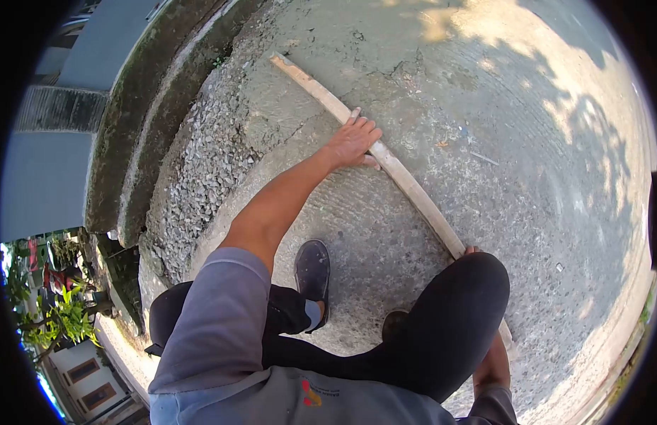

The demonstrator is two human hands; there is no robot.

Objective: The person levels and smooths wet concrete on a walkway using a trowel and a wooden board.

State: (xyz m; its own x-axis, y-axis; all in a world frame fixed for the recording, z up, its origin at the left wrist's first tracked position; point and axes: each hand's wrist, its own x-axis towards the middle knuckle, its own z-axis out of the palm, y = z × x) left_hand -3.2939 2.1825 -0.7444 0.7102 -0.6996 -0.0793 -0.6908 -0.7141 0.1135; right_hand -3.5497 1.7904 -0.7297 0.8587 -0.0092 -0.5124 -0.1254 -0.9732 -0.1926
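Note:
A long, pale wooden batten [415, 191] lies slantwise over the concrete, from the upper middle down to the right behind my raised knee. My left hand [353, 142] is closed around its upper half, fingers over the far edge and thumb on the near side. Most of my right hand [493, 363] is hidden by the knee. Its fingertips show against the batten just above the knee, and the wrist appears below, beside the batten's near end. Wet-looking grey concrete [328, 35] surrounds the far end of the wood.
Loose gravel [201, 159] runs along a mossy concrete kerb [141, 127] on the left. My shoe [313, 273] stands on rough, older concrete. A small thin strip [484, 158] lies right of the batten. Plants [63, 312] and a house [88, 379] are at the lower left.

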